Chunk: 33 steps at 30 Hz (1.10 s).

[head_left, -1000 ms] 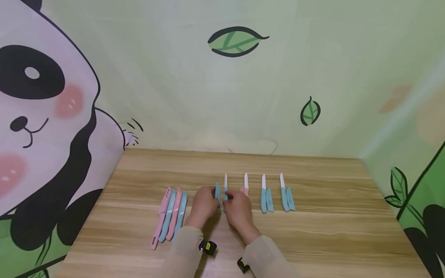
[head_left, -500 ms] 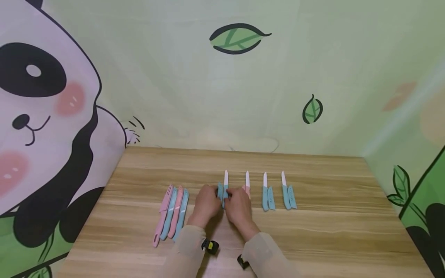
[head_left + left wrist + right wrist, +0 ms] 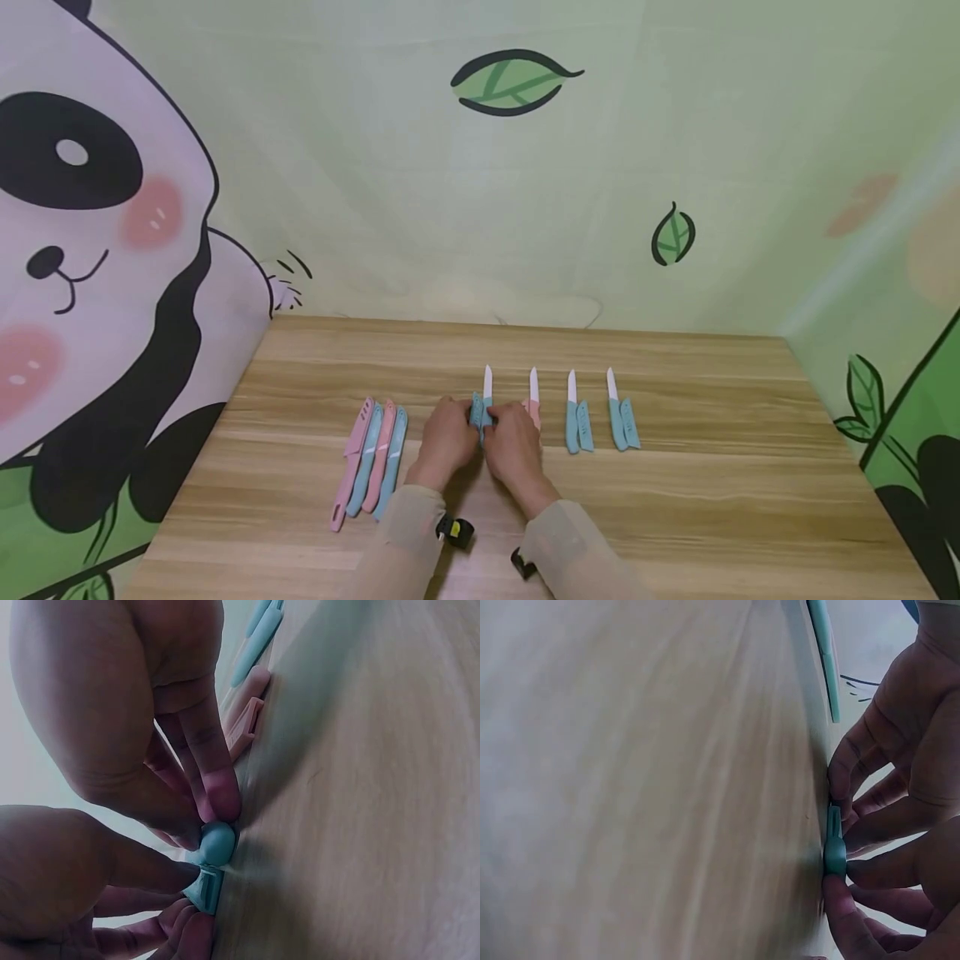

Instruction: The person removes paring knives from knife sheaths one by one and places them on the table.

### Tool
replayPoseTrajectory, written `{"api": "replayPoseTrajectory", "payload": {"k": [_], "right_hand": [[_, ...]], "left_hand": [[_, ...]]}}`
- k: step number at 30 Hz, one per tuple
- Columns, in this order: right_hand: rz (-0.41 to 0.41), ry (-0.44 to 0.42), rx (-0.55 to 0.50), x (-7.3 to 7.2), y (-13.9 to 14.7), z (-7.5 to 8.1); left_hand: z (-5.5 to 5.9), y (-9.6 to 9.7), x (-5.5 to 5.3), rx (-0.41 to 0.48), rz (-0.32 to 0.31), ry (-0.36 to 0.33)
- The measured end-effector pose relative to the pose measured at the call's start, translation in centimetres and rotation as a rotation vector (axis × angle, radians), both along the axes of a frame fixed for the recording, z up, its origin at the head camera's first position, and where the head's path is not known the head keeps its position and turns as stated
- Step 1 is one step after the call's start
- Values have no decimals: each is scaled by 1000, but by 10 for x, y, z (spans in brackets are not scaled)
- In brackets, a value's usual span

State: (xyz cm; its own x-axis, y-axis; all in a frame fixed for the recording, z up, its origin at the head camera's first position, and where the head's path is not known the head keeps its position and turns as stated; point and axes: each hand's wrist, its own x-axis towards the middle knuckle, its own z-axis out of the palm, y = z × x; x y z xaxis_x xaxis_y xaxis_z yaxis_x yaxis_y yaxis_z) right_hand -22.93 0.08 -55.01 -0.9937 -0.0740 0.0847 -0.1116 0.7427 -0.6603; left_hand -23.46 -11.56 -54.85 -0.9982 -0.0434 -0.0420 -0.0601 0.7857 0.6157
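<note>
In the head view, a paring knife (image 3: 487, 386) with a pale blade and blue handle lies at mid-table, its tip pointing away. My right hand (image 3: 516, 446) pinches the handle, whose rounded end (image 3: 218, 844) shows in the left wrist view. Along the knife's left side sits a blue blade sheath (image 3: 476, 409), pinched between the thumb and fingers of my left hand (image 3: 444, 440). The right wrist view has the sheath (image 3: 834, 820) right beside the handle (image 3: 835, 857), both down at the tabletop.
To the right stand a pink-handled knife (image 3: 534, 388), partly behind my right hand, and two blue-handled knives (image 3: 572, 421), (image 3: 617, 421) with blue sheaths (image 3: 584, 427) alongside. Several sheathed pink and blue knives (image 3: 352, 467) lie at left on the wooden table (image 3: 712, 500).
My left hand has moved the sheath rightward, from a gap away to right against the knife. My right hand keeps its pinch on the handle. The last half second shows almost no motion.
</note>
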Motion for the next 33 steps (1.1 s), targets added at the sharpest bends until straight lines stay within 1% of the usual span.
{"api": "replayPoseTrajectory", "payload": {"k": [4, 11, 15, 19, 22, 25, 28, 33], "right_hand": [[-1, 16, -3, 1, 0, 0], [3, 29, -10, 2, 1, 1], [5, 21, -6, 4, 1, 1], [14, 21, 1, 5, 2, 2], [21, 33, -18, 8, 4, 4], [28, 46, -67, 13, 8, 5], [31, 22, -135, 20, 13, 5], [52, -57, -261, 32, 22, 3]], "left_hand": [[0, 1, 0, -2, 1, -4], [0, 1, 1, 4, 4, 20], [-1, 0, 4, 25, 14, 17], [1, -1, 8, 38, 27, 25], [5, -2, 13, 48, 34, 31], [9, -4, 20, 60, 40, 36], [13, -8, 30, 60, 42, 30], [18, -15, 49, 67, 23, 28]]}}
